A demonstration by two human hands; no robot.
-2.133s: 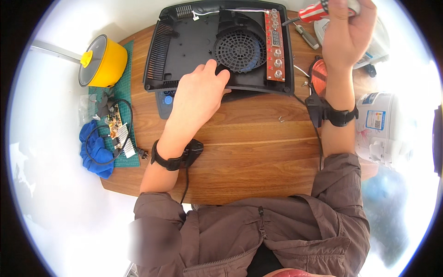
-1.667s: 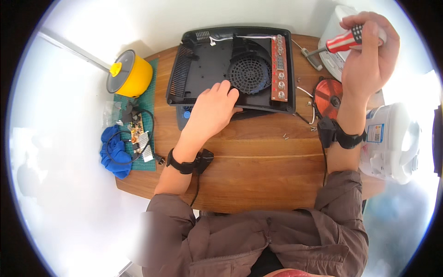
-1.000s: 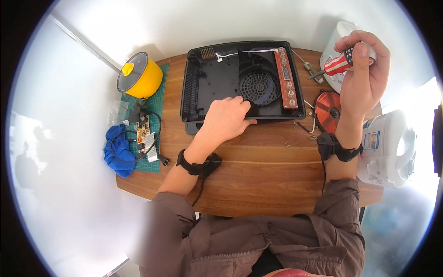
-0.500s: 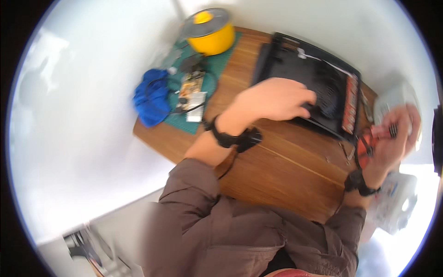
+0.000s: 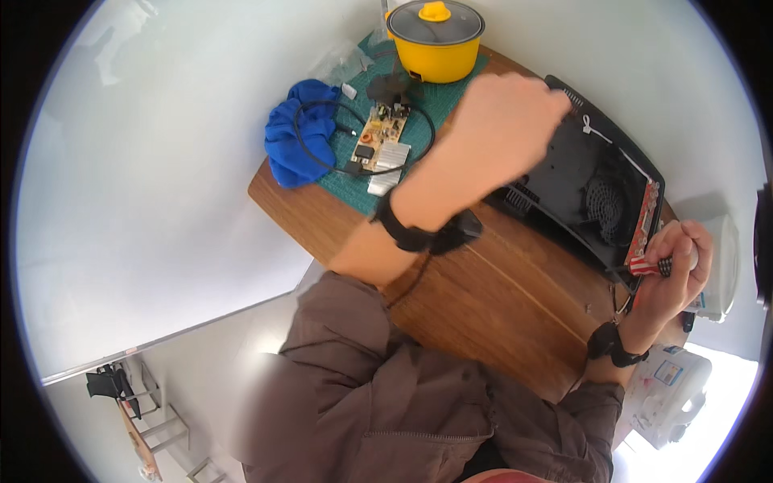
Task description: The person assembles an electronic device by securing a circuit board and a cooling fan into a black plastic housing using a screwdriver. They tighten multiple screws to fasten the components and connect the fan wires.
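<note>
My left hand (image 5: 515, 121) is closed, its knuckles up, above the far left edge of a black plastic appliance housing (image 5: 555, 189). Whatever its fingers hold, if anything, is hidden beneath the hand. On the right, my right hand (image 5: 676, 262) grips a screwdriver (image 5: 646, 266) with a red, white and dark patterned handle, its shaft pointing left by the housing's near right corner. Inside the housing are a round vent grille (image 5: 608, 209), a white cable (image 5: 616, 145) and a narrow red circuit board (image 5: 644, 213) along the right side.
A green mat (image 5: 447, 101) at the back left bears a yellow pot (image 5: 439, 60) and a circuit board (image 5: 378, 133) with a heatsink and black cord. A blue cloth (image 5: 298, 133) lies beside them. White plastic containers (image 5: 721, 274) stand at the right, beside the wooden table (image 5: 491, 306).
My left hand has moved away from me, from the housing's near side toward its far left corner. My right hand has brought the screwdriver toward the housing's near right corner. The view has shifted.
</note>
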